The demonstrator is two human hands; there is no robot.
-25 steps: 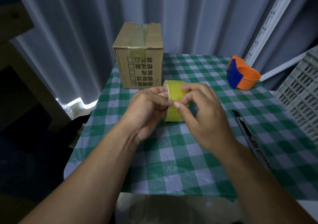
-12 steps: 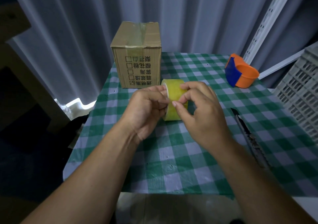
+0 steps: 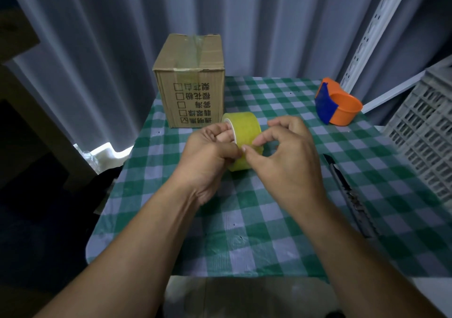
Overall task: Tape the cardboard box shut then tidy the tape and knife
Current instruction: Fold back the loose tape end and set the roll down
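Observation:
A yellow tape roll (image 3: 243, 129) stands on edge above the table's middle. My left hand (image 3: 209, 153) grips it with fingers through the core. My right hand (image 3: 285, 157) pinches the roll's outer face with thumb and forefinger, its other fingers lifted. The cardboard box (image 3: 190, 83) stands upright at the table's back left, flaps down, with a strip of clear tape across its top. A dark utility knife (image 3: 347, 193) lies flat on the cloth to the right of my right hand.
A green-and-white checked cloth (image 3: 256, 232) covers the table. An orange and blue tape dispenser (image 3: 336, 105) sits at the back right. A grey plastic crate (image 3: 425, 131) stands against the right edge. Curtains hang behind; the table's left edge drops to dark floor.
My right hand has opened its outer fingers and shifted its pinch lower on the roll's face. The left hand keeps its hold. The view has tilted slightly.

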